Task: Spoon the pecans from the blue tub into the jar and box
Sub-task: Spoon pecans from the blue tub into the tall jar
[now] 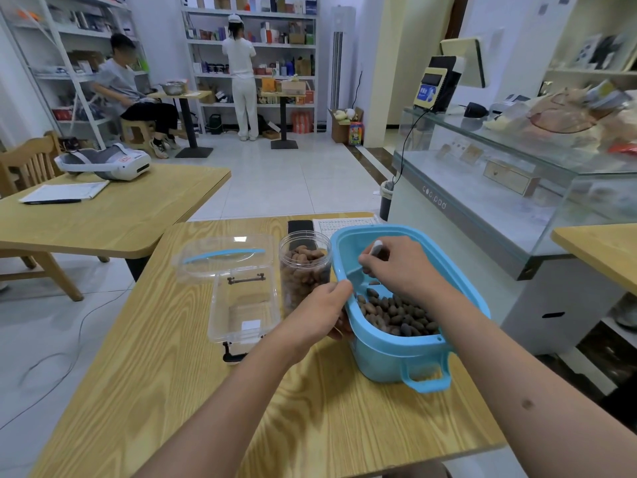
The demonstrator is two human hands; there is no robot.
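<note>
The blue tub (386,353) stands tilted on the wooden table, with dark pecans (396,313) heaped in its near end. My left hand (319,313) grips the tub's left rim. My right hand (400,267) is inside the tub, closed on a spoon whose white handle end (376,248) sticks up; the spoon's bowl is hidden. A clear round jar (303,270) just left of the tub is nearly full of pecans. Left of the jar lies a clear plastic box (241,308), empty, its lid (224,258) hinged open behind it.
A black phone (299,226) and a printed sheet (344,224) lie at the table's far edge. A glass display counter (499,188) stands close on the right. Another table (103,208) with a headset is at left. Two people are at the far shelves.
</note>
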